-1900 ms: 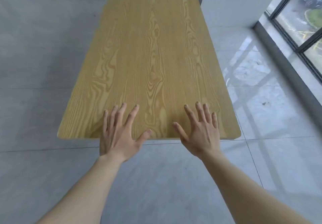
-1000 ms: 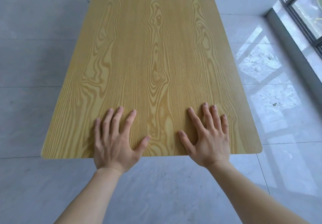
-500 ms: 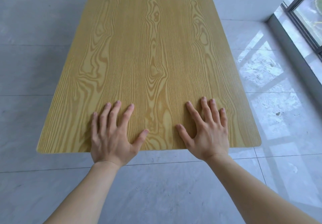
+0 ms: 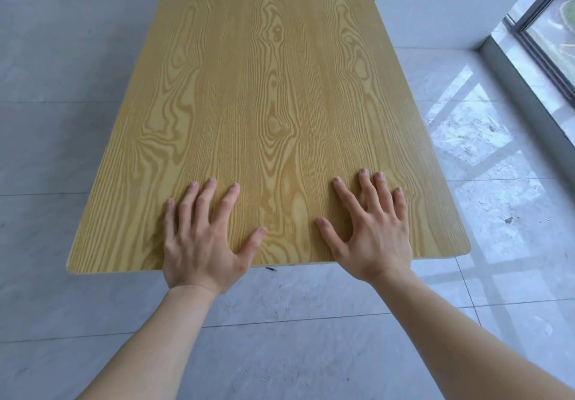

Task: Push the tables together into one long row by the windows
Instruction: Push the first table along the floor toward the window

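Neither hand has a closed grip on anything: both lie flat, palms down, fingers spread on the wooden surface [image 4: 267, 113] close to its near short edge. The left hand [image 4: 199, 241] sits left of the midline, its thumb angled out to the right, its heel over the edge. The right hand [image 4: 370, 234] mirrors it on the other side, thumb pointing inward, wrist just past the edge. Bare forearms reach in from the bottom corners of the view. This yellow wood-grain top runs lengthwise away from the person over a grey tiled floor [image 4: 56, 157]. A window [image 4: 550, 26] with a dark frame stands at the upper right, well apart from the top's right long side, and a white wall block [image 4: 451, 4] stands near the far right corner. A small dark speck [image 4: 270, 269] lies on the floor just under the near edge.
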